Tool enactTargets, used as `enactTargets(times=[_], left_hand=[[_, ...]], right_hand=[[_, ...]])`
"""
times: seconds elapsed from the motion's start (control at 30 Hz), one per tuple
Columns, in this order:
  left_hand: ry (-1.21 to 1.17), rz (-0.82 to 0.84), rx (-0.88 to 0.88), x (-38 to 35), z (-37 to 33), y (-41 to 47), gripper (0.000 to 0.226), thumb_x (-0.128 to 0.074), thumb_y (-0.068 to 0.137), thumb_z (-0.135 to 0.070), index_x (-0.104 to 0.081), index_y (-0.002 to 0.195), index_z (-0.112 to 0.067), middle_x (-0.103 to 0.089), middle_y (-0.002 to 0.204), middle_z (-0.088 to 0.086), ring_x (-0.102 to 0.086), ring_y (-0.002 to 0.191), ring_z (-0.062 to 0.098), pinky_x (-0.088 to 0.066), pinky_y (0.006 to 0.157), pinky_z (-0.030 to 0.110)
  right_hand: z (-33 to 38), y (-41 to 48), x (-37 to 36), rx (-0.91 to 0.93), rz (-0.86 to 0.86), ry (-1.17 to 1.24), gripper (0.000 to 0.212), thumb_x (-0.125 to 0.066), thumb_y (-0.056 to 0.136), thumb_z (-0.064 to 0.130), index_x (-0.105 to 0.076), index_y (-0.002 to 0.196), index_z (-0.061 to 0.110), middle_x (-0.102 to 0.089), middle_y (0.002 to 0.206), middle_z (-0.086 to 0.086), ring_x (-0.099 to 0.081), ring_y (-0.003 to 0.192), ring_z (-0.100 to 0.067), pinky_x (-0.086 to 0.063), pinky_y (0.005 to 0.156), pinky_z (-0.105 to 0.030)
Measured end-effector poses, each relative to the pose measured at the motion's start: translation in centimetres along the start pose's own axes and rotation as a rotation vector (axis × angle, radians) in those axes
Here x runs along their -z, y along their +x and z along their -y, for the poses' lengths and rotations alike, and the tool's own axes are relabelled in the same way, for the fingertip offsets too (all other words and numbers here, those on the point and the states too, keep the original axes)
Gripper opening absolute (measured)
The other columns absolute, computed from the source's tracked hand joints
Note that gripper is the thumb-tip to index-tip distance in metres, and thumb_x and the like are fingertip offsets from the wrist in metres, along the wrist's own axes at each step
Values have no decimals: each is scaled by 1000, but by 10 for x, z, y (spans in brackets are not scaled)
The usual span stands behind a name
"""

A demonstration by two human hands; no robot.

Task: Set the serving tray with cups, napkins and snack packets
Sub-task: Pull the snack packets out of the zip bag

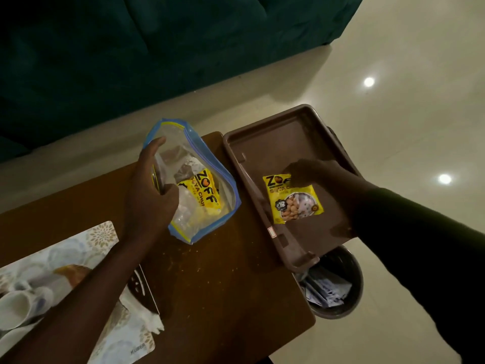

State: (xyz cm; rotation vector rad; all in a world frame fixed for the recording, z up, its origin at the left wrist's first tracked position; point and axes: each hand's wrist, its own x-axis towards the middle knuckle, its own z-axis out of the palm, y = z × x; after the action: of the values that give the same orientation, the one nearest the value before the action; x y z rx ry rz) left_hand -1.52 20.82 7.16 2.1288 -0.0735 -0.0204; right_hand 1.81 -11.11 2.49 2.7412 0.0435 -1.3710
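A brown plastic serving tray point(278, 137) sits at the right end of the wooden table and overhangs its edge. My right hand point(317, 177) grips the top edge of a yellow snack packet point(294, 200) that lies on the tray floor. My left hand point(151, 190) holds open the left side of a clear zip bag point(207, 158) with a blue rim, standing on the table left of the tray. Inside the bag is another yellow snack packet point(203, 193). White cups point(15, 306) lie at the lower left on a patterned placemat point(102, 235).
A dark waste bin point(338, 285) with papers stands on the floor under the tray's near corner. White napkins point(154, 321) and a dark patterned object point(139, 285) lie beside the placemat. A dark green sofa point(131, 48) fills the far side. Pale tiled floor point(406, 101) lies to the right.
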Motion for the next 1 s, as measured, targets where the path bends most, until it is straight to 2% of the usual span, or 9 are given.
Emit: enactTargets(times=[0.1, 0.17, 0.3, 0.4, 0.53, 0.6, 0.77, 0.9, 1.0], left_hand=[[-9, 1, 6, -1, -3, 2, 80, -53, 74, 12, -40, 143, -28, -44, 146, -3, -42, 123, -4, -37, 87, -5], [-14, -6, 4, -3, -5, 4, 80, -53, 74, 14, -40, 143, -25, -45, 146, -1, -42, 123, -4, -37, 86, -6], [-30, 1, 23, -11, -10, 5, 79, -53, 75, 15, -41, 143, -23, -45, 146, -1, -46, 128, 8, -41, 88, -1], [-30, 11, 22, -19, -16, 5, 78, -52, 74, 16, -42, 143, -19, -46, 146, 0, -44, 129, 7, -36, 90, -4], [-42, 24, 10, -22, -20, 6, 77, -52, 74, 16, -42, 143, -18, -45, 142, -4, -42, 122, -3, -36, 89, -4], [-50, 26, 14, -22, -21, 6, 77, -52, 75, 16, -42, 143, -17, -45, 143, -4, -42, 123, -2, -37, 89, -4], [-63, 38, 12, -25, -28, 4, 75, -53, 77, 17, -41, 144, -16, -44, 145, -1, -42, 123, -2, -37, 89, -4], [-52, 40, -21, -23, -29, 6, 72, -55, 80, 13, -43, 143, -18, -47, 145, -1, -45, 129, 6, -40, 98, 8], [-70, 79, -30, -18, -28, 5, 71, -55, 78, 13, -47, 140, -20, -51, 138, -6, -52, 126, 13, -48, 95, 16]], right_hand=[[5, 5, -8, 16, -191, 39, 63, -54, 90, 22, -29, 148, 21, -34, 152, -9, -32, 139, -29, -29, 110, -41], [0, 4, -15, 14, -280, 116, 70, -60, 86, 22, -27, 147, 23, -32, 151, -10, -35, 136, -34, -35, 105, -46], [3, 3, -42, 45, -252, 257, 82, -67, 83, 37, -20, 150, 31, -13, 158, -16, -23, 143, -37, -31, 112, -44], [16, 7, -75, 107, -335, 200, 71, -56, 89, 46, -22, 149, 30, -20, 159, -7, -8, 149, -30, -21, 114, -39], [16, 8, -102, 82, -247, 316, 73, -56, 89, 45, -16, 149, 39, -7, 161, -5, 0, 148, -37, -24, 113, -60], [12, 6, -109, 96, -234, 301, 72, -57, 88, 44, -18, 149, 39, -6, 161, -7, 0, 148, -39, -23, 113, -60], [10, 1, -104, 140, -283, 370, 69, -60, 88, 40, -28, 148, 28, -24, 156, -16, -10, 147, -34, -14, 117, -45], [14, -14, -58, 129, -714, 682, 42, -59, 88, 16, -55, 130, 18, -57, 134, -9, -55, 123, -29, -43, 97, -32], [34, -34, -9, 49, -922, 921, 30, -50, 84, 5, -66, 108, 14, -71, 110, -5, -68, 96, -25, -54, 87, -38]])
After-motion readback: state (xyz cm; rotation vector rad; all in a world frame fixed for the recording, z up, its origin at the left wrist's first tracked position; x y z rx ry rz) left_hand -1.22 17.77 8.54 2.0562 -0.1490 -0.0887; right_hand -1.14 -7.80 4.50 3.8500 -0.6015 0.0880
